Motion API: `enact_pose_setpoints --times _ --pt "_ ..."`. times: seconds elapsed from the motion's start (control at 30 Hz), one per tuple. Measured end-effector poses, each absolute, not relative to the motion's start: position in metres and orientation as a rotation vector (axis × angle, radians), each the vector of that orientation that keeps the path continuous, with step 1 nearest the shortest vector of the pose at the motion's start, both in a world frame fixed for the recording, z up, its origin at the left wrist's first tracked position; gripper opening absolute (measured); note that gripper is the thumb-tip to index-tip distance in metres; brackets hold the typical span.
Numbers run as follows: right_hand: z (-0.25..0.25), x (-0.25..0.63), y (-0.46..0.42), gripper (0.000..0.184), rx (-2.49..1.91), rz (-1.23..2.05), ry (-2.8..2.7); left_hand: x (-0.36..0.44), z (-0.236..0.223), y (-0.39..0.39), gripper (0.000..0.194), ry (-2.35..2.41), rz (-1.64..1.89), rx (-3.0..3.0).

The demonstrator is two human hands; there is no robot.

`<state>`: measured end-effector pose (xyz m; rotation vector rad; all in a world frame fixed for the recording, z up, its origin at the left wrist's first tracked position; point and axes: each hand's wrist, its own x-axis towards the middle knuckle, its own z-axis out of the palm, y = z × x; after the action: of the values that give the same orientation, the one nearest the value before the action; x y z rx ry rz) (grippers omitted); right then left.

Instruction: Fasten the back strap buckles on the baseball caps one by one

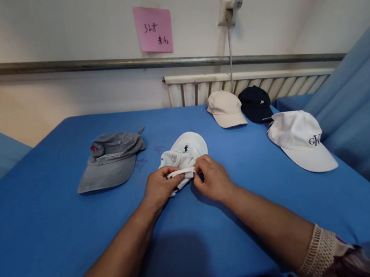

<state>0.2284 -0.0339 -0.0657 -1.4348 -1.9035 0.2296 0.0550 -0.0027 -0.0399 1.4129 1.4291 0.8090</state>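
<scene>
One wide table (65, 253), draped in smooth blue cloth, fills most of the view, with five baseball caps on it. Behind it, a round metal pipe (105, 65) crosses the wall above a cream ribbed radiator (205, 90).

Left of centre lies a gray cap (112, 160), its fabric soft and wrinkled, its crown slumped behind a broad curved brim; a red emblem (93, 148) marks its side. At the right, a smooth, rounded white cap (294, 136) carries dark overlapping letters that look like CK.

At the middle of the table is a smaller off-white cap (177, 157), its crown crumpled and partly flattened, its rounded brim pointing away from the person. The left hand (159, 185) and right hand (213, 178) pinch opposite ends of its pale, narrow back strap (182, 171), thumbs and fingers close together.

Toward the back, a domed cream cap (225, 107) and black cap (255, 104) sit side by side, their small front marks unreadable.

On the wall, a square pink note (154, 29) reads "32" plus handwritten characters that are hard to make out. Smallest is the off-white cap's dark figure emblem (185, 148), resembling a horse and rider.
</scene>
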Motion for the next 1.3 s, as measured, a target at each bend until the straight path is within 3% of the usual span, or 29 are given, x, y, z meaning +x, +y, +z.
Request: enact_pose_setpoints --times 0.23,0.53,0.9,1.1,1.3 --pt "-0.053 0.237 -0.040 0.012 -1.261 0.240 -1.946 0.055 -0.039 -0.002 0.025 1.507 0.810 1.562" --pt "-0.055 0.248 -0.036 0.019 -1.219 0.306 -2.110 0.043 -0.027 -0.005 0.046 1.209 0.642 1.310" --pt "-0.046 0.251 -0.035 0.017 -1.252 0.071 -2.244 0.050 -0.029 -0.007 0.031 1.306 0.923 1.213" --pt "-0.049 0.249 -0.040 0.017 -1.153 0.322 -2.148 0.045 -0.028 -0.007 0.041 1.224 0.868 1.131" --pt "-0.056 0.245 -0.038 0.013 -1.155 0.310 -2.068 0.045 -0.029 -0.009 0.050 1.222 0.745 1.157"
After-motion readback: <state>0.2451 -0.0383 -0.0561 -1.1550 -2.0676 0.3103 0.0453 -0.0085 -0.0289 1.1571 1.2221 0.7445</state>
